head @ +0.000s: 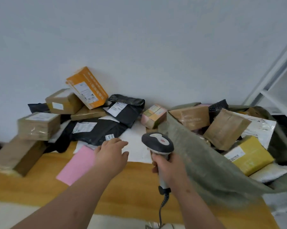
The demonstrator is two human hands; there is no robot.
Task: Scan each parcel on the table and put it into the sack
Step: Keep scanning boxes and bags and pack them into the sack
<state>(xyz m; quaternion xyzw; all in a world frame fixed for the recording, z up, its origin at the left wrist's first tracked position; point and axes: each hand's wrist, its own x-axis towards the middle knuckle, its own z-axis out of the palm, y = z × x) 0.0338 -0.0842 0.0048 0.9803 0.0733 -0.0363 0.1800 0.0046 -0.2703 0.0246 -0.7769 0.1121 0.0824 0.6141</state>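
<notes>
My right hand grips the handle of a grey and white barcode scanner, whose head points forward over the table. My left hand is open, fingers spread, hovering over a white flat parcel and beside a pink flat parcel. Just beyond its fingertips lies a black poly bag with a white label. At the right an olive-grey sack lies open, holding several parcels, among them a brown box and a yellow packet.
Several parcels are piled on the yellow-brown table against the white wall: an orange box, brown boxes, another black bag, a small pink-taped box. A white shelf frame stands far right. The scanner's cable hangs toward me.
</notes>
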